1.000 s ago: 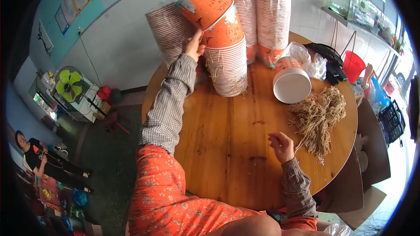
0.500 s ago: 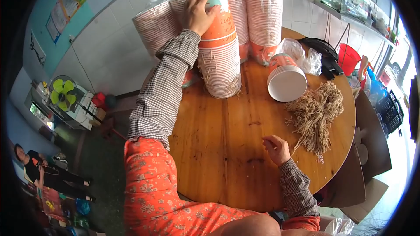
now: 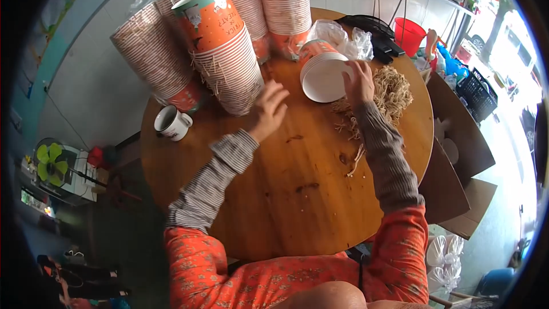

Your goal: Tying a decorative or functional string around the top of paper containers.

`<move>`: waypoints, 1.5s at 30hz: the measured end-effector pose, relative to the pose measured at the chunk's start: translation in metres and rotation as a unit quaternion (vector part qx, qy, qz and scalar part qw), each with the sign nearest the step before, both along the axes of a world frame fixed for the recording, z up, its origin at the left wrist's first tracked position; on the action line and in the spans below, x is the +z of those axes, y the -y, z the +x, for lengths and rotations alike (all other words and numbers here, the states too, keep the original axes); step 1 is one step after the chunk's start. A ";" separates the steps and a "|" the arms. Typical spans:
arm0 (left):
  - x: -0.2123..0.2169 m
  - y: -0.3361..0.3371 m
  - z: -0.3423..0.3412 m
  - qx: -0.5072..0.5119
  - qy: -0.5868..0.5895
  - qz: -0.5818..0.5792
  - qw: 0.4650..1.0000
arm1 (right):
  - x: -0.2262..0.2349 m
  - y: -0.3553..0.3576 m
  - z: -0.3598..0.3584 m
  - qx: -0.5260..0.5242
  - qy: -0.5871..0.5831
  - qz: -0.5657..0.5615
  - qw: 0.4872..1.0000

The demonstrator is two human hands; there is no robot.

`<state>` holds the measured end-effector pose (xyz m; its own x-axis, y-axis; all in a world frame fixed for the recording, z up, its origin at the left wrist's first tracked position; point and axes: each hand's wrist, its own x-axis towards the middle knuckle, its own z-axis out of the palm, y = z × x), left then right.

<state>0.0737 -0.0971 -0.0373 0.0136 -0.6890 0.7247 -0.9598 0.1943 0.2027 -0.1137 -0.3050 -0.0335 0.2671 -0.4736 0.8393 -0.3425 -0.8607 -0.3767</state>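
Observation:
A tall stack of nested orange paper buckets (image 3: pixel 220 34) stands upside down on the round table, with bits of twisted cord sticking out between the rims. My left hand (image 3: pixel 270 113) is over the table just right of this stack, fingers apart, holding nothing. A short stack of paper buckets (image 3: pixel 323 79) lies on its side, white opening toward me. At its right rim is my right hand (image 3: pixel 360 83), fingers apart and slightly curled; whether they touch the rim I cannot tell. The bundle of tan cords (image 3: pixel 394 94) is partly hidden behind the right hand.
Several plastic-wrapped bucket stacks (image 3: pixel 286 6) line the table's back. A white mug (image 3: pixel 173 123) stands at the left. Clear plastic bags (image 3: pixel 343 39) and a red bucket (image 3: pixel 409 35) are at the back right. Cardboard boxes (image 3: pixel 460 131) stand beside the table's right edge.
My left hand has come off the top of the tall stack, down and to the right. My right hand has reached forward to the lying buckets. The view has shifted, revealing the mug.

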 end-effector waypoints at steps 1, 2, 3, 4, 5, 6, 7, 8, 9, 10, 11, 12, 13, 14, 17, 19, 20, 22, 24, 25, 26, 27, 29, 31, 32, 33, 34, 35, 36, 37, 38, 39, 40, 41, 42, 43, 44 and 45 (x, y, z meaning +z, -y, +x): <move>-0.019 0.005 -0.007 0.001 -0.031 0.015 0.999 | 0.003 0.012 0.010 -0.008 -0.034 -0.014 0.999; -0.037 0.014 -0.014 -0.003 -0.063 0.030 0.998 | 0.001 0.025 0.016 -0.022 -0.070 -0.027 0.997; -0.048 0.018 -0.018 0.000 -0.066 0.042 0.997 | 0.002 0.030 0.021 -0.036 -0.109 -0.040 0.993; -0.056 0.028 -0.018 -0.005 -0.068 0.039 0.997 | 0.003 0.037 0.027 -0.042 -0.127 -0.062 0.989; -0.063 0.033 -0.019 0.009 -0.132 0.036 0.991 | 0.004 0.037 0.033 -0.044 -0.146 -0.080 0.985; -0.069 0.040 -0.019 0.022 -0.195 0.033 0.980 | 0.003 0.037 0.036 -0.039 -0.146 -0.104 0.983; -0.073 0.050 -0.017 0.053 -0.258 0.043 0.964 | 0.003 0.038 0.039 -0.039 -0.160 -0.104 0.981; -0.080 0.057 -0.011 0.054 -0.262 0.046 0.963 | 0.002 0.037 0.044 -0.035 -0.174 -0.103 0.979; -0.083 0.065 -0.004 0.064 -0.306 0.061 0.948 | 0.006 0.037 0.050 -0.033 -0.181 -0.109 0.977; -0.087 0.071 0.003 0.074 -0.349 0.077 0.931 | 0.006 0.034 0.055 -0.025 -0.198 -0.098 0.975; -0.098 0.072 0.017 0.081 -0.341 0.053 0.935 | 0.013 0.023 0.066 -0.011 -0.213 -0.087 0.973; -0.101 0.074 0.023 0.064 -0.377 0.040 0.923 | 0.017 0.020 0.070 -0.005 -0.236 -0.095 0.967; -0.104 0.073 0.028 0.048 -0.413 0.027 0.909 | 0.020 0.015 0.073 0.018 -0.237 -0.102 0.966; -0.097 0.073 0.019 0.079 -0.398 0.027 0.914 | 0.017 0.018 0.068 0.031 -0.243 -0.103 0.964; -0.103 0.055 0.034 0.000 -0.444 -0.041 0.895 | 0.030 0.000 0.078 0.066 -0.276 -0.091 0.955; -0.105 0.048 0.039 0.002 -0.454 -0.081 0.887 | 0.026 0.000 0.085 0.092 -0.236 -0.117 0.960; -0.096 0.041 0.035 0.052 -0.436 -0.083 0.895 | 0.026 -0.002 0.087 0.093 -0.237 -0.116 0.960; -0.095 0.040 0.041 0.063 -0.424 -0.067 0.901 | 0.026 -0.007 0.089 0.087 -0.270 -0.088 0.955; -0.094 0.032 0.051 0.108 -0.341 -0.055 0.932 | 0.029 -0.017 0.093 0.092 -0.283 -0.084 0.951; -0.095 0.028 0.055 0.112 -0.340 -0.057 0.932 | 0.030 -0.022 0.095 0.092 -0.297 -0.079 0.947; -0.092 0.026 0.055 0.119 -0.357 -0.014 0.927 | 0.031 -0.022 0.093 0.092 -0.298 -0.078 0.947; -0.090 0.024 0.055 0.125 -0.372 0.029 0.919 | 0.032 -0.021 0.092 0.095 -0.323 -0.059 0.940; -0.082 0.023 0.058 0.121 -0.357 0.020 0.926 | 0.034 -0.025 0.087 0.115 -0.357 -0.018 0.927; -0.066 0.016 0.050 0.121 -0.320 0.039 0.939 | 0.037 -0.029 0.078 0.148 -0.343 -0.008 0.928; -0.057 0.005 0.055 0.089 -0.286 -0.025 0.954 | 0.043 -0.037 0.075 0.188 -0.324 -0.005 0.927; -0.046 0.001 0.056 0.045 -0.253 -0.084 0.963 | 0.049 -0.035 0.069 0.200 -0.306 -0.013 0.931; -0.038 -0.013 0.057 0.043 -0.304 -0.052 0.950 | 0.056 -0.033 0.064 0.323 -0.224 0.050 0.918; -0.018 -0.026 0.052 0.062 -0.318 -0.030 0.945 | 0.063 -0.029 0.053 0.430 -0.134 0.114 0.886; -0.004 -0.046 0.054 0.089 -0.333 -0.010 0.939 | 0.088 -0.043 0.030 0.423 -0.129 0.304 0.844; 0.001 -0.058 0.061 0.035 -0.338 -0.042 0.940 | 0.099 -0.047 0.007 0.414 -0.083 0.333 0.843; 0.008 -0.072 0.066 -0.013 -0.338 -0.077 0.938 | 0.092 -0.047 -0.011 0.387 -0.076 0.335 0.856; 0.024 -0.084 0.053 0.006 -0.375 -0.046 0.926 | 0.074 -0.040 -0.031 0.352 -0.070 0.340 0.869; 0.036 -0.105 0.037 0.027 -0.409 -0.015 0.912 | 0.049 -0.036 -0.051 0.309 -0.092 0.338 0.884; 0.026 -0.125 0.034 0.036 -0.409 -0.042 0.911 | 0.022 -0.035 -0.063 0.276 -0.114 0.324 0.898; 0.015 -0.121 0.038 0.030 -0.404 -0.080 0.911 | -0.013 -0.031 -0.077 0.219 -0.156 0.159 0.950; 0.012 -0.131 0.034 0.053 -0.438 -0.031 0.897 | -0.033 -0.040 -0.082 0.208 -0.191 0.232 0.931; 0.015 -0.141 0.028 0.052 -0.468 -0.015 0.882 | -0.041 -0.048 -0.090 0.170 -0.244 0.210 0.931; 0.019 -0.147 0.024 0.050 -0.494 -0.004 0.868 | -0.047 -0.051 -0.095 0.133 -0.294 0.179 0.929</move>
<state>0.0981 0.0497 -0.0183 0.6909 -0.6434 0.3298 -0.3307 0.1245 0.9355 -0.2089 -0.2539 -0.0807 0.7770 -0.5463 0.3129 -0.3725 -0.7996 -0.4711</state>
